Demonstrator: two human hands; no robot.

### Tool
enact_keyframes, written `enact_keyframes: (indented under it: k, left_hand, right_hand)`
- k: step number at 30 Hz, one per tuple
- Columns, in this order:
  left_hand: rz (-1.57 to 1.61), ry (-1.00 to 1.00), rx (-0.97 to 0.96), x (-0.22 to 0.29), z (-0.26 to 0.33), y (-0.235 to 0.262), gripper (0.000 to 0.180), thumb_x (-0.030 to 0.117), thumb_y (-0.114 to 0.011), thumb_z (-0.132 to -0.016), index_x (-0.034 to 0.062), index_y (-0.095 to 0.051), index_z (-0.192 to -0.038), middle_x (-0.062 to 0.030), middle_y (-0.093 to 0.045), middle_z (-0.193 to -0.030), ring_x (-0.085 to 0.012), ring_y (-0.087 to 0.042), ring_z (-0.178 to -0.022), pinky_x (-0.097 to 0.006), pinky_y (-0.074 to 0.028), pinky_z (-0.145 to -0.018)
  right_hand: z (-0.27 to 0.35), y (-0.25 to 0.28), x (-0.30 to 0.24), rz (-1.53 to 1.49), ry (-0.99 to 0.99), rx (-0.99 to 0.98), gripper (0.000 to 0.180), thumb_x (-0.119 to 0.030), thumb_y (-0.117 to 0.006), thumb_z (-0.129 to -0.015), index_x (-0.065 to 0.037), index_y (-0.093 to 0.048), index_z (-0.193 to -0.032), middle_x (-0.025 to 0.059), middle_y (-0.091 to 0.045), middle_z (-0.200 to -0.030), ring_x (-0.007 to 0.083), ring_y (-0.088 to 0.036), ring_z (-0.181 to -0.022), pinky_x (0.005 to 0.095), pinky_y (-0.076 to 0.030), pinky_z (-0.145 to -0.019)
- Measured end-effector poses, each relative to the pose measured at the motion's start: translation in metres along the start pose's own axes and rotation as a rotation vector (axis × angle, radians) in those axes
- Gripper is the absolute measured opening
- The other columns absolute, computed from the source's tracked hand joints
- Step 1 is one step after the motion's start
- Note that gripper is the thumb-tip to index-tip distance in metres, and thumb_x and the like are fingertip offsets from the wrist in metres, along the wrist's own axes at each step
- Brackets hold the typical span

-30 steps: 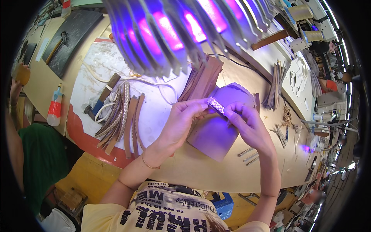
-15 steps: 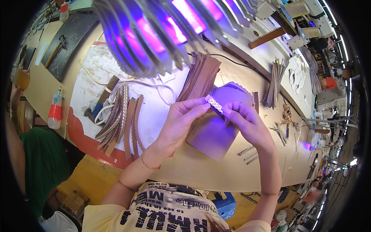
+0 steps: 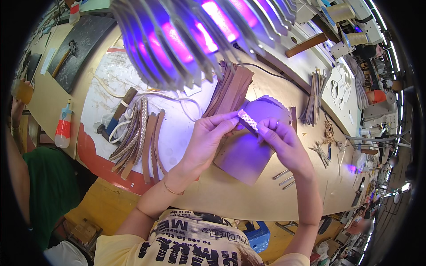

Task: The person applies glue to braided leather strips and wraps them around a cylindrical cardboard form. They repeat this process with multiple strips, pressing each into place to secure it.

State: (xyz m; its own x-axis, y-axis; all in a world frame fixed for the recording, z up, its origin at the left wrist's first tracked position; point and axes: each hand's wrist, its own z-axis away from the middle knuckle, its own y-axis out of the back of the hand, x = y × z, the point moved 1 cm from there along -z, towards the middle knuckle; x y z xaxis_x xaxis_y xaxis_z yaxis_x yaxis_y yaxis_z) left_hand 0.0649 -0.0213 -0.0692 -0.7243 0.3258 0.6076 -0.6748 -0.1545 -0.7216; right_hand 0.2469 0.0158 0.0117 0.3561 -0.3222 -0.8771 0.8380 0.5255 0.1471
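A short, pale braided strip (image 3: 248, 119) is held up between my two hands under purple light. My left hand (image 3: 205, 141) pinches its left end between thumb and forefinger. At the other end, the thumb and fingers of my right hand (image 3: 284, 144) close on the strip. Beneath them, on the table, lies a flat brown sheet (image 3: 244, 162), with a scallop-edged piece (image 3: 268, 106) just beyond. Close to my left hand on the far side is a stack of long brown strips (image 3: 228, 91).
A ribbed lamp (image 3: 199, 42) glowing purple hangs over the far side. To the left are braided straps (image 3: 131, 142), flat brown strips (image 3: 150, 144), a hammer (image 3: 120, 111) and a red-and-white bottle (image 3: 63, 126). A bundle of thin strips (image 3: 314, 97) lies right. Another person sits at far left.
The braided strip has shifted slightly to the right and tipped a little. My fingers have adjusted slightly at both ends, while my arms stay nearly still.
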Motion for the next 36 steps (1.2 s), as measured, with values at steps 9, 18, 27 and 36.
enact_keyframes:
  k: [9,18,27,36]
  left_hand:
    - [0.029,-0.009,-0.026,0.003,0.004,-0.005,0.019,0.012,-0.062,-0.094,0.0024,-0.071,-0.107,-0.0055,-0.071,-0.098,-0.0098,-0.062,-0.089,-0.027,-0.047,-0.08]
    - [0.017,0.008,-0.024,0.001,0.003,-0.002,0.021,0.012,-0.062,-0.094,0.0012,-0.07,-0.109,-0.0068,-0.071,-0.099,-0.0105,-0.063,-0.09,-0.026,-0.046,-0.081]
    - [-0.011,-0.001,-0.037,0.002,0.003,-0.001,0.025,0.013,-0.061,-0.094,-0.0003,-0.068,-0.113,-0.0074,-0.071,-0.1,-0.0118,-0.063,-0.09,-0.027,-0.046,-0.082]
    - [-0.065,-0.006,0.023,0.002,0.002,0.0,0.021,0.018,-0.063,-0.094,0.0018,-0.071,-0.105,-0.0057,-0.072,-0.096,-0.0103,-0.064,-0.087,-0.024,-0.047,-0.077]
  right_hand:
    - [0.001,-0.011,-0.003,0.143,0.027,0.058,0.02,-0.021,-0.054,-0.101,-0.002,-0.058,-0.101,-0.0056,-0.049,-0.078,0.0029,-0.041,-0.069,0.0201,-0.036,-0.06]
    - [0.001,-0.013,-0.001,0.169,0.048,0.081,0.019,-0.02,-0.054,-0.101,-0.001,-0.058,-0.099,-0.0047,-0.049,-0.077,0.0036,-0.041,-0.068,0.0209,-0.037,-0.06]
    - [0.0,-0.014,-0.002,0.184,0.052,0.095,0.02,-0.02,-0.054,-0.101,0.0,-0.059,-0.098,-0.0042,-0.05,-0.076,0.004,-0.041,-0.067,0.0216,-0.037,-0.059]
    - [0.0,-0.015,-0.001,0.185,0.029,0.109,0.019,-0.018,-0.055,-0.1,0.0,-0.059,-0.098,-0.0045,-0.049,-0.074,0.004,-0.041,-0.065,0.0218,-0.036,-0.057]
